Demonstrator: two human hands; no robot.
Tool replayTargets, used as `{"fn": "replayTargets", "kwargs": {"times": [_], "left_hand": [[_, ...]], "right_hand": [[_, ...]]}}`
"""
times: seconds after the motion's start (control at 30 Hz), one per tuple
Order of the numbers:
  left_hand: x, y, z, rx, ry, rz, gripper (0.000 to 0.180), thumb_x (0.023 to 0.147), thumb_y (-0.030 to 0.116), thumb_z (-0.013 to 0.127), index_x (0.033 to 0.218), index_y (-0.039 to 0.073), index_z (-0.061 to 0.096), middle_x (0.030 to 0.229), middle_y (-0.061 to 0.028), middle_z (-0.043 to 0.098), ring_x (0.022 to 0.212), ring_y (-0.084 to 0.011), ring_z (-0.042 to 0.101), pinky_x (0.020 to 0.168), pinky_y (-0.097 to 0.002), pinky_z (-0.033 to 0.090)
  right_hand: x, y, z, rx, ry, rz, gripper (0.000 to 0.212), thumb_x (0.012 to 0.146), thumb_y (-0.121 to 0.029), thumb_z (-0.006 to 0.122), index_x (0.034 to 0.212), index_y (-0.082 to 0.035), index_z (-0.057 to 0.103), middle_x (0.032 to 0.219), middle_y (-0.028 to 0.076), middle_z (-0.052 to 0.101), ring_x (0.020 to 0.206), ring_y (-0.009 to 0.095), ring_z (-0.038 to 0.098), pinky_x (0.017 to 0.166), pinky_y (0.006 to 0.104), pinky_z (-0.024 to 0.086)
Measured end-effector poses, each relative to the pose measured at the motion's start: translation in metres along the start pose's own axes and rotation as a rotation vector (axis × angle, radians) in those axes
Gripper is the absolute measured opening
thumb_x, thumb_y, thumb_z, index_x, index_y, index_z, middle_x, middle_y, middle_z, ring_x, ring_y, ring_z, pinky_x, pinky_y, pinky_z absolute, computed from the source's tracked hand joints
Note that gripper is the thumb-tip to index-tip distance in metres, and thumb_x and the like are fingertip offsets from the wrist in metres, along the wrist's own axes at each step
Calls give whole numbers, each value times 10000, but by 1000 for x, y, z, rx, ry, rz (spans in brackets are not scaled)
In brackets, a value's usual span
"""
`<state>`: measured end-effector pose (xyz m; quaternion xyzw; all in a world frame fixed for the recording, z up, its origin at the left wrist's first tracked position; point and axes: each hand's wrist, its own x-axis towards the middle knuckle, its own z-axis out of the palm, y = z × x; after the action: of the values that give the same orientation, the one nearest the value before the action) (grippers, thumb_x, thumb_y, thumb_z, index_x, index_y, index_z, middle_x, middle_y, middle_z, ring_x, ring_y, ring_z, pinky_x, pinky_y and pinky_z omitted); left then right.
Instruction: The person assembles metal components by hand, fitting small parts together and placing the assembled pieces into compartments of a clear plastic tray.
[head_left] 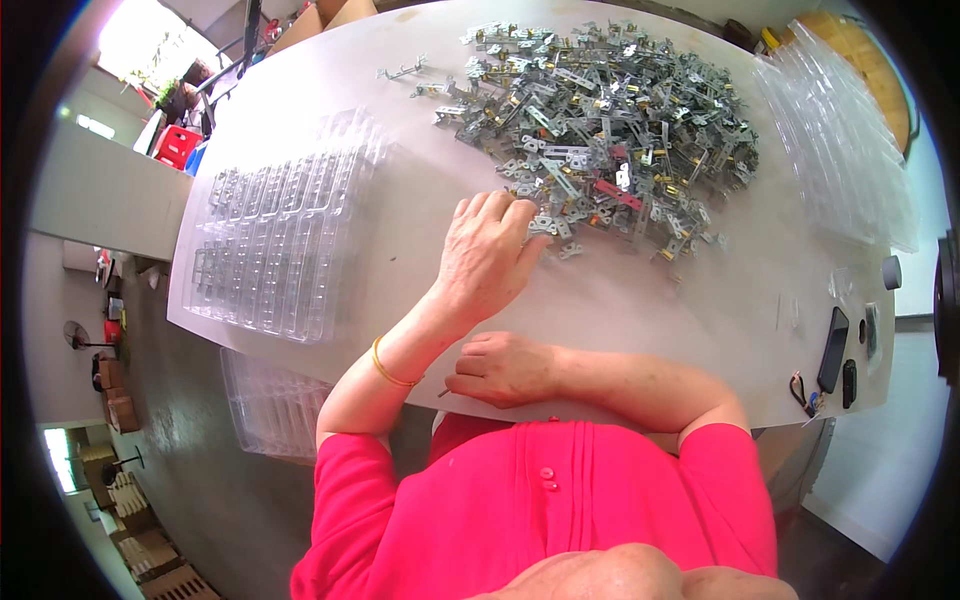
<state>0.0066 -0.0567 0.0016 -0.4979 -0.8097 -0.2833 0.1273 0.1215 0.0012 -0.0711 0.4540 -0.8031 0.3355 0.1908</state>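
Observation:
A large heap of small metal brackets point(610, 110), several with brass-coloured parts, spreads over the far middle and right of the table. My left hand point(487, 250), with a gold bangle on its wrist, reaches the heap's near left edge. Its fingers curl downward and hide whatever is between them. Close to the table's front edge, my right hand point(507, 370) is closed with its knuckles up. A thin metal piece point(443, 393) pokes out below its fingers; the rest of it is covered. On the left, a clear plastic tray point(335, 300) holds rows of metal parts.
Clear plastic sheets or trays point(840, 150) are piled at the right edge. A phone point(833, 349), a small black device point(849, 383) and keys point(812, 402) lie at the front right. More clear trays point(265, 405) stand below the table's left front edge.

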Motion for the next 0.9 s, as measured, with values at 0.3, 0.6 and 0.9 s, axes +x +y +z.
{"fn": "replayTargets", "kwargs": {"times": [0.3, 0.6, 0.9], "left_hand": [[8, -4, 25, 146, -181, 104, 267, 825, 131, 714, 1052, 40, 608, 963, -117, 624, 956, -304, 601, 886, -426, 459], [11, -16, 7, 258, -92, 218, 195, 835, 48, 665, 1012, 26, 585, 893, -114, 617, 886, -298, 618, 851, -419, 480], [8, -20, -28, -315, 162, -283, 69, 977, 50, 589, 979, 5, 642, 830, -85, 673, 710, -187, 614, 683, -317, 497]], "right_hand": [[-2, 4, 3, 0, -6, 36, 91, 875, -178, 596, 892, -93, 568, 803, 57, 597, 784, 241, 618, 745, 380, 491], [-2, 5, 3, 5, 21, 41, 102, 882, -195, 612, 879, -101, 572, 791, 54, 592, 780, 245, 619, 737, 383, 501], [0, 5, 2, 50, 41, 45, 116, 881, -195, 623, 866, -86, 584, 748, 55, 561, 726, 247, 611, 704, 381, 516]]}}
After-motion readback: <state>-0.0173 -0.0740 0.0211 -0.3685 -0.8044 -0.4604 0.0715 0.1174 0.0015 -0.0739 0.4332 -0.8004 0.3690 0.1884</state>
